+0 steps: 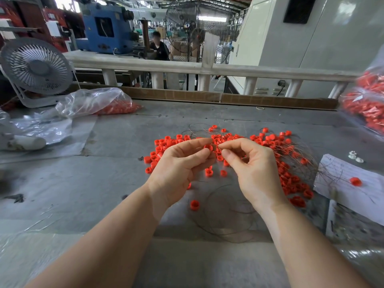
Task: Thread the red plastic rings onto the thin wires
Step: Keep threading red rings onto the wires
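Left hand [182, 161] pinching red ring [208, 147], right hand [247, 161] pinching wire [220, 146]

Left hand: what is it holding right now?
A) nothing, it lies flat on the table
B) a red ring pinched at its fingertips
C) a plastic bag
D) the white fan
B: the left hand pinches a red ring between thumb and fingers, raised over the pile, facing the right hand, which pinches a thin wire.

One head-worn wide-angle view looks forward and down, close over the grey table [116, 183], workshop beyond.
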A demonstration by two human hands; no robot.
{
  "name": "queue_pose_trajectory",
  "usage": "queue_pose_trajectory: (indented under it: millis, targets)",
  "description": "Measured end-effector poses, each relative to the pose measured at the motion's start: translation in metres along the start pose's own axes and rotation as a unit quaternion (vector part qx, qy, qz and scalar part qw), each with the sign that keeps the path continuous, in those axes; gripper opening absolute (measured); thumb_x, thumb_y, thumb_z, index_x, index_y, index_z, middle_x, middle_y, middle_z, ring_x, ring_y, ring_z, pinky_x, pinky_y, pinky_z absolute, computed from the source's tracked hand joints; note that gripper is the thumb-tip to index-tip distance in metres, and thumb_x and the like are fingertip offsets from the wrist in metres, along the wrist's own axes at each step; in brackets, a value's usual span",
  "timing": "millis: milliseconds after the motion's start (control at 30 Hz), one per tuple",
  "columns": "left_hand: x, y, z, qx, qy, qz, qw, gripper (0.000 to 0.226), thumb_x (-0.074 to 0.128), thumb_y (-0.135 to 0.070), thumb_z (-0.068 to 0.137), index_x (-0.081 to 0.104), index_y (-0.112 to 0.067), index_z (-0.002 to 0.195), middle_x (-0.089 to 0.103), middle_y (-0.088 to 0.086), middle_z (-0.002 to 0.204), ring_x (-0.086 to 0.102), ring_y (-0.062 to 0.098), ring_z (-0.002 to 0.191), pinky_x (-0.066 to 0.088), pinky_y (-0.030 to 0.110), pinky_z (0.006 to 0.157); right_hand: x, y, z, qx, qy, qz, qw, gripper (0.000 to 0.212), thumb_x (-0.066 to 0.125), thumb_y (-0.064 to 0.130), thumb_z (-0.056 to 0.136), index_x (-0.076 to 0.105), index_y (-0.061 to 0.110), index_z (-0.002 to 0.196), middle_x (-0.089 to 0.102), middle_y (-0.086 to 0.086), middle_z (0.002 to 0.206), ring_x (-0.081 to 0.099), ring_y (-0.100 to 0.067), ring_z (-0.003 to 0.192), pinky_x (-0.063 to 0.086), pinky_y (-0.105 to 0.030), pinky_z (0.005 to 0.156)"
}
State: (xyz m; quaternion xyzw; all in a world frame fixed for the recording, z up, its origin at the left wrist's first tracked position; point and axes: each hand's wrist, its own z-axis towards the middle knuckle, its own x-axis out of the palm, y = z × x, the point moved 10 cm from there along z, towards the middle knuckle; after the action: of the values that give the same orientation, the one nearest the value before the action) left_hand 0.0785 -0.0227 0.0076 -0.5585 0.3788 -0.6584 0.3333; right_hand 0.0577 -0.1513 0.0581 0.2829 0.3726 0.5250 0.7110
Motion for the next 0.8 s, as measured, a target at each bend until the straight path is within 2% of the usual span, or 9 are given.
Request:
queue_pose_trajectory:
  millis: [133,300,500,667,800]
  targets:
    - [0.0008,0.0001,-0.0008,-0.004,0.007,-0.002,1.0,0.022,0.053,0.004,0.08,0.067,-0.005,0.093,0.071,0.007,0.076,0.069,0.013,0.07,0.055,0.019,0.065,0.0005,-0.0007,-0.0002,0.004,0.004,-0.001,1.0,0.025,0.065,0.0,0.083,0.066,0.023,0.076,0.066,0.01,0.071,0.058,0.002,0.066,0.042,-0.006,0.058]
    - [0.004,-0.0001,-0.0015,-0.01,0.02,-0.011,1.0,0.023,0.058,-0.005,0.071,0.068,-0.006,0.092,0.071,0.008,0.074,0.069,0.013,0.067,0.057,0.02,0.068,0.0009,-0.0028,0.0007,0.006,0.01,-0.006,1.0,0.022,0.065,0.001,0.083,0.067,0.021,0.076,0.067,0.009,0.074,0.059,0.001,0.068,0.043,-0.008,0.064]
    - [0.0022,0.0025,-0.0018,-0.03,0.017,-0.042,0.998,0.027,0.044,0.005,0.088,0.069,-0.005,0.091,0.071,0.011,0.073,0.069,0.014,0.066,0.057,0.02,0.066,0.0013,-0.0017,0.0005,0.002,0.013,-0.004,1.0,0.019,0.065,0.0,0.083,0.067,0.018,0.077,0.066,0.01,0.073,0.058,0.003,0.068,0.042,-0.008,0.064]
    - [0.0031,0.0008,-0.0013,-0.018,0.023,-0.042,0.999,0.023,0.055,-0.003,0.073,0.069,-0.005,0.091,0.071,0.01,0.075,0.069,0.013,0.067,0.057,0.021,0.067,0.0027,-0.0006,0.001,-0.002,0.017,-0.003,1.0,0.021,0.065,0.001,0.083,0.067,0.021,0.077,0.067,0.011,0.073,0.059,0.003,0.069,0.042,-0.008,0.066]
    - [0.0018,0.0022,-0.0004,-0.021,0.021,-0.039,0.999,0.021,0.055,-0.003,0.074,0.071,-0.007,0.087,0.07,0.009,0.074,0.068,0.012,0.065,0.057,0.021,0.067,0.0033,0.0004,0.0008,-0.008,0.024,-0.002,1.0,0.02,0.065,0.001,0.083,0.068,0.02,0.077,0.067,0.011,0.072,0.06,0.003,0.069,0.041,-0.007,0.065]
